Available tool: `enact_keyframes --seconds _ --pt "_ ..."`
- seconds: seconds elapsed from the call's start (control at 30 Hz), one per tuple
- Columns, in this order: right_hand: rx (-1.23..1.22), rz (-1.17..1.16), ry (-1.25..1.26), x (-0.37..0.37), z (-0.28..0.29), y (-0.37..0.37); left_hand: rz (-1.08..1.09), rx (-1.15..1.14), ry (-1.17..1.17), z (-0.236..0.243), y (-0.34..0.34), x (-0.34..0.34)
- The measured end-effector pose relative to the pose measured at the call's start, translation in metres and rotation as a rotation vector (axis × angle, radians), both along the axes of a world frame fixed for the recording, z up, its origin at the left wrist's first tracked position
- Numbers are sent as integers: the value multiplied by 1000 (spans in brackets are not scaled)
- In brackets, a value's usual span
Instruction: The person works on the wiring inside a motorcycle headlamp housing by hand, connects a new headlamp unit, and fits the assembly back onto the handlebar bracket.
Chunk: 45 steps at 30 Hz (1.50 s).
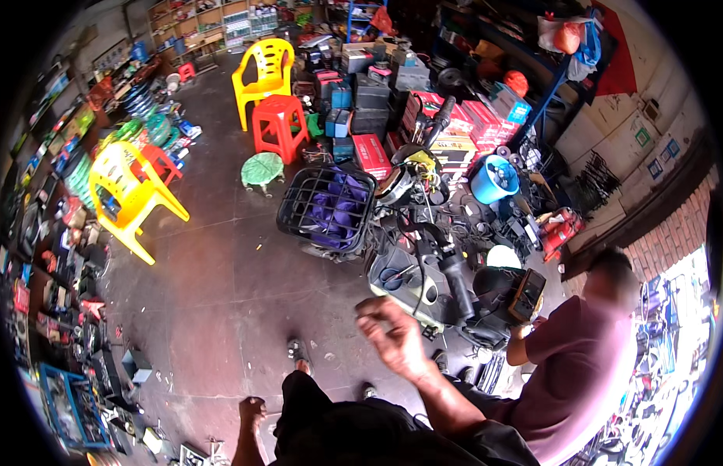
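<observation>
My right hand is raised in front of the scooter's dashboard housing, its fingers curled; I cannot make out whether anything small is in them. My left hand hangs low beside my dark-clothed leg, fingers curled, contents hidden. Above my right hand, a black handlebar grip and cables stick out from the scooter parts. A black wire basket with purple cloth inside sits beyond them.
A co-worker in a maroon shirt leans by the scooter at right, hands near a brown-cased device. Yellow chairs, red stool, green low stool, stacked boxes, blue bucket and cluttered shelves surround me.
</observation>
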State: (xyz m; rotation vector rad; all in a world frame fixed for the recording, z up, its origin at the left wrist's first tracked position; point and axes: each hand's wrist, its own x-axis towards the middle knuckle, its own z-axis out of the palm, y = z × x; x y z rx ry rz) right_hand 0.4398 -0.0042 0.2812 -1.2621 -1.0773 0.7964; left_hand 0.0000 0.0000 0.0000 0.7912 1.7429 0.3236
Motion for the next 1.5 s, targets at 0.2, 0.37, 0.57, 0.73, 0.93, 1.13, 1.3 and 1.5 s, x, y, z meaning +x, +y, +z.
enact_keyframes --seconds 0.2,0.37,0.57,0.73,0.93,1.13,1.3,1.5 --pt "172 -596 -229 59 27 70 -160 211 -206 25 236 94" --pt "36 -871 -329 72 26 89 -494 316 -308 73 342 194" --pt "-85 -1025 -445 99 29 104 -566 264 -657 126 386 346" --pt "-170 -1065 -436 128 22 124 -681 287 -830 164 406 426" --pt "-319 -1198 -405 147 14 143 -904 283 -940 216 425 513" --pt "-473 -1362 -323 153 -2 155 -1031 214 -993 197 436 561" --pt "-832 -1471 -541 160 -15 169 -1032 48 -1092 194 446 571" --pt "-1164 -1335 -725 162 -12 179 -1075 -11 -1144 197 453 584"
